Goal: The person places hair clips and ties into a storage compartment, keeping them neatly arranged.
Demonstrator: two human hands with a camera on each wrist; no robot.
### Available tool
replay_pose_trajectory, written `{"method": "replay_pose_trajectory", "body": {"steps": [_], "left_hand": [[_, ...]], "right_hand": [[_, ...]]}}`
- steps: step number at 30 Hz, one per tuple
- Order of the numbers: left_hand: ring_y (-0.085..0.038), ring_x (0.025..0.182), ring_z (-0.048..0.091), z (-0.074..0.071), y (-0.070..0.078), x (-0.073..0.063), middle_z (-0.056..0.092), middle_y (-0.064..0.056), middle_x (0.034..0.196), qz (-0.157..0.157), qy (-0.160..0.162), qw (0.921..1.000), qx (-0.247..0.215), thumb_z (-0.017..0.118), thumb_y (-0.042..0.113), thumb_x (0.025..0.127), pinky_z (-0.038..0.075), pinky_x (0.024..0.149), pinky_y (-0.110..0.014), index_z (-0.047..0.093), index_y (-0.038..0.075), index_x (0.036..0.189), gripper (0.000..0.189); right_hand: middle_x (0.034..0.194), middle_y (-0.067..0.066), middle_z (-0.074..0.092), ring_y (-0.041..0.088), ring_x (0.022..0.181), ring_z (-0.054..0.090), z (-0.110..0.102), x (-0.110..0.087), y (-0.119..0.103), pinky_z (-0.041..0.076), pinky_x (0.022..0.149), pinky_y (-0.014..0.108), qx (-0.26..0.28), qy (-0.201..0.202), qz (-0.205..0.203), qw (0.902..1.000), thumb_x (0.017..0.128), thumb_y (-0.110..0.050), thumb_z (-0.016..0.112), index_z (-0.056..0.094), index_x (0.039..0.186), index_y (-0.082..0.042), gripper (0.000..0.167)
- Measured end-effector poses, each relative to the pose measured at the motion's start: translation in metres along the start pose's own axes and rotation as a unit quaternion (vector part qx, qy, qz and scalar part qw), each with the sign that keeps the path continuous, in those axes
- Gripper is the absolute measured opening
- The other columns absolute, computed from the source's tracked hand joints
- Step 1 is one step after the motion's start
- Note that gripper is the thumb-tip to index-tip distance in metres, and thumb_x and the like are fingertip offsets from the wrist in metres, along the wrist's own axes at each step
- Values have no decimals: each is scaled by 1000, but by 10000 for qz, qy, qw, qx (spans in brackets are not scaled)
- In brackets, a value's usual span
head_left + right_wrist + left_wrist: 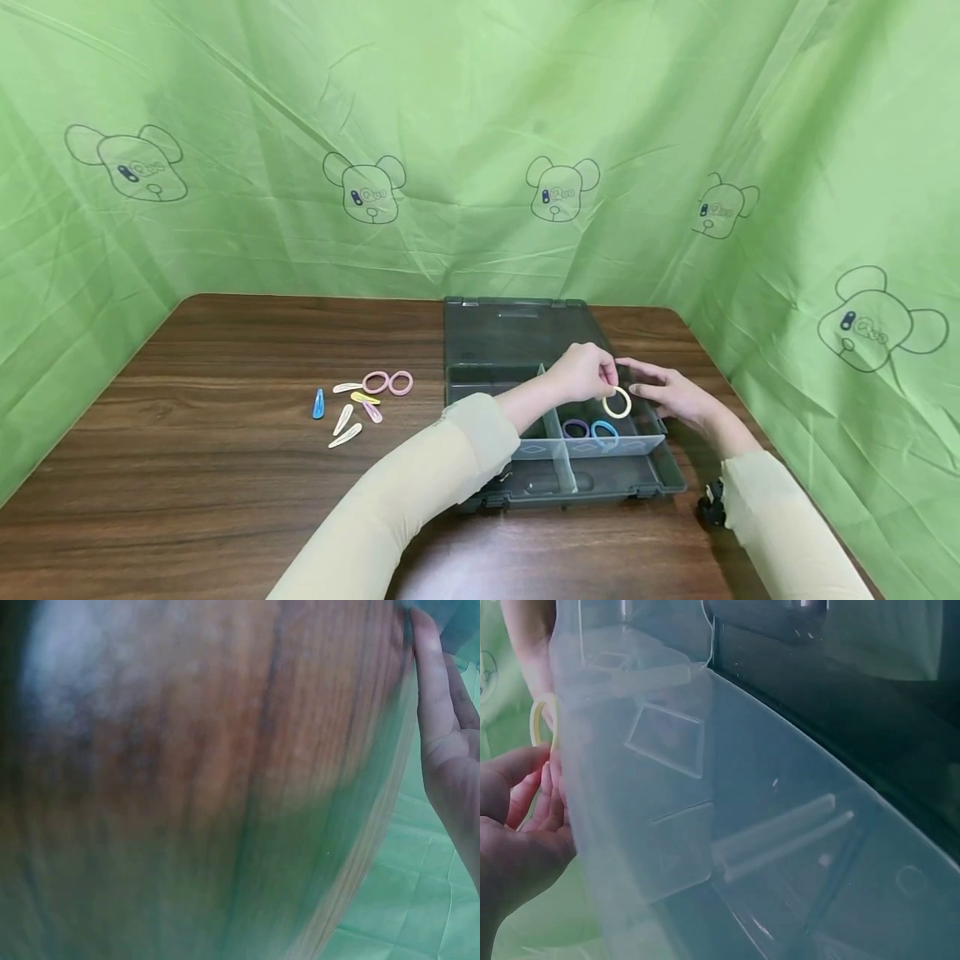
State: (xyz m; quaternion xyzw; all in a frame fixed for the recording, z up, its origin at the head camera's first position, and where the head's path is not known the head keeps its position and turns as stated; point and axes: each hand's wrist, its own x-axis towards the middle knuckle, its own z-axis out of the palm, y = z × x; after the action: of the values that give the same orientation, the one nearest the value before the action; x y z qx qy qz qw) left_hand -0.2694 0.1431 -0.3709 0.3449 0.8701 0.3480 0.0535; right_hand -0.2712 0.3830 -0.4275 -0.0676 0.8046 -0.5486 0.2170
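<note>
Now, left grip (583, 373) pinching pale-yellow ring (618, 416), right grip (681, 397) at box (622, 473).

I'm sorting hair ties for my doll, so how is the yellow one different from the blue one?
The yellow hair tie is pale and creamy, while the blue hair tie is a stronger colour. The left hand pinches the yellow hair tie; no hand holds the blue hair tie, which is inside the storage box beside a purple hair tie. Both are round rings.
</note>
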Motion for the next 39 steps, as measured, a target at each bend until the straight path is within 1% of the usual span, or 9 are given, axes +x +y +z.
{"method": "replay_pose_trajectory", "body": {"steps": [5, 9, 16, 19, 22, 27, 31, 35, 39], "left_hand": [[1, 51, 56, 7, -3, 6, 61, 9, 57, 11, -283, 9996, -38, 75, 13, 79, 42, 55, -11, 68, 15, 74, 8], [1, 54, 57, 13, -3, 10, 62, 10, 59, 219, -534, 9983, 49, 74, 15, 80, 42, 58, -10, 67, 16, 75, 9], [-7, 53, 60, 24, -2, 15, 63, 4, 62, 429, -1101, 9927, -226, 71, 11, 83, 46, 51, -13, 64, 11, 78, 8], [-6, 53, 60, 30, -3, 16, 65, 2, 64, 526, -1268, 9903, -232, 70, 11, 83, 47, 51, -13, 64, 12, 79, 8], [-5, 54, 61, 35, -6, 17, 66, 2, 65, 613, -1252, 9900, -233, 70, 11, 83, 46, 52, -13, 64, 12, 78, 7], [1, 56, 58, 42, -13, 20, 64, 7, 63, 752, -1105, 9910, -32, 71, 13, 82, 43, 58, -9, 66, 14, 79, 6], [4, 61, 56, 45, -16, 20, 63, 9, 67, 865, -1076, 9904, 16, 71, 14, 81, 42, 63, -7, 67, 14, 82, 4], [4, 65, 56, 45, -15, 19, 66, 7, 73, 929, -1147, 9890, 32, 70, 11, 81, 42, 64, -6, 68, 12, 85, 5], [4, 69, 56, 45, -16, 19, 68, 5, 77, 1039, -1187, 9874, 69, 69, 9, 80, 42, 66, -6, 69, 11, 87, 7]], "right_hand": [[141, 24, 36, 24, 105, 59, -2, 0, 0, 54, 77, 48, -95, -25, 40, 9999, 93, -24, 59, 33, 146, -22, 59], [143, 25, 34, 22, 104, 59, -4, -1, 0, 54, 78, 45, -240, -45, 34, 9997, 93, -26, 59, 32, 147, -21, 61], [146, 25, 32, 19, 104, 60, -5, -1, 1, 54, 78, 43, -188, -76, -97, 9997, 93, -24, 58, 31, 147, -19, 61], [143, 27, 33, 19, 101, 62, -4, -2, 0, 55, 77, 42, -172, -117, -133, 9997, 94, -23, 57, 30, 148, -18, 60], [143, 27, 33, 18, 100, 62, -3, -3, -1, 55, 76, 40, -173, -104, -143, 9997, 95, -24, 56, 30, 148, -18, 60], [148, 27, 27, 17, 104, 58, -3, -2, -2, 54, 77, 39, -242, -153, -152, 9995, 95, -24, 56, 30, 148, -17, 59], [147, 27, 28, 17, 104, 58, -3, -1, -2, 54, 76, 39, -283, -121, -146, 9994, 95, -24, 56, 30, 148, -18, 59], [145, 26, 32, 15, 98, 61, -3, -2, -3, 55, 73, 38, -288, -95, -151, 9994, 95, -25, 56, 31, 147, -19, 58], [144, 23, 34, 11, 83, 61, -3, -3, -1, 54, 65, 32, -284, -30, -107, 9995, 94, -25, 57, 32, 147, -21, 59]]}}
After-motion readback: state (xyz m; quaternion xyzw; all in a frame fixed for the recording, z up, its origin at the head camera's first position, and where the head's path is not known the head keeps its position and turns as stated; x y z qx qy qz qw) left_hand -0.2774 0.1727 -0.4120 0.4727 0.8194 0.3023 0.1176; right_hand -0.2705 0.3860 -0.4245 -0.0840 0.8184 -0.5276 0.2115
